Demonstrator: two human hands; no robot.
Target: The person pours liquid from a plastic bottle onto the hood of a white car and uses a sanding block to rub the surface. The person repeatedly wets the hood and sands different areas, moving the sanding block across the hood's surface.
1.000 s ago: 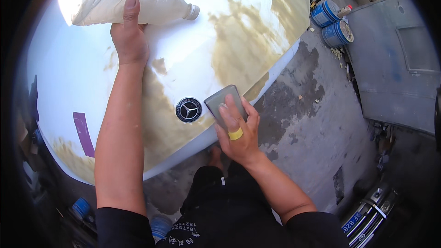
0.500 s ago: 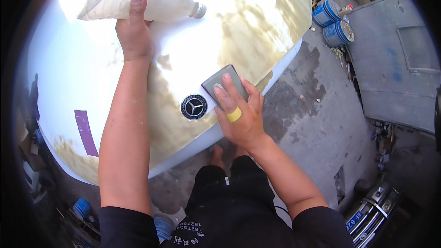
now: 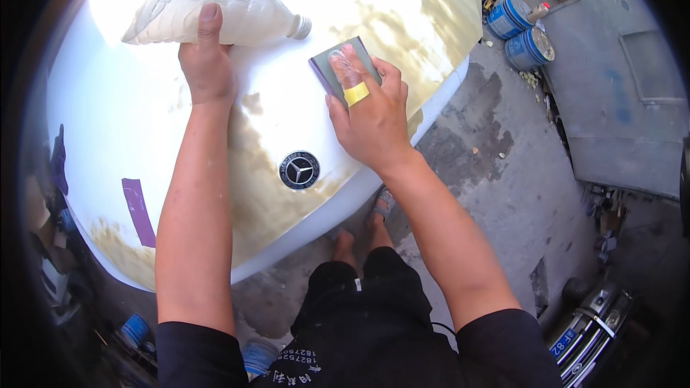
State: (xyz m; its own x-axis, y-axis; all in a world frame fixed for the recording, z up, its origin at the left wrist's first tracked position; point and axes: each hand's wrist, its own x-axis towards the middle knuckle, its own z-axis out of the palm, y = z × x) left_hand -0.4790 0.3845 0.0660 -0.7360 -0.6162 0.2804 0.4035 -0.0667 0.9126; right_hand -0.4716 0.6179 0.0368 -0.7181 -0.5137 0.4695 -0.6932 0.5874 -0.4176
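My left hand [image 3: 208,68] is wrapped round a clear, crinkled plastic bottle [image 3: 251,16], held on its side with its neck pointing right and my thumb on top. Beneath it spreads the white car hood [image 3: 172,129], with yellowish-tan dull patches and bright glare. Toward the hood's right side, my right hand [image 3: 374,111] grips a grey-green sanding block [image 3: 328,72] with a dark edge, its flat side against the panel. One finger of that hand has clear wrapping and a yellow band of tape. A round black badge [image 3: 299,170] sits near the hood's front edge.
A purple tape strip [image 3: 138,212] sticks to the hood at left. Blue paint cans [image 3: 528,49] stand on the concrete floor [image 3: 496,194] at right, beside a large grey panel [image 3: 611,115]. A loose car bumper [image 3: 589,334] lies at lower right.
My right hand has slid the sanding block up the hood, away from the badge. My left hand and the bottle sit slightly lower in view.
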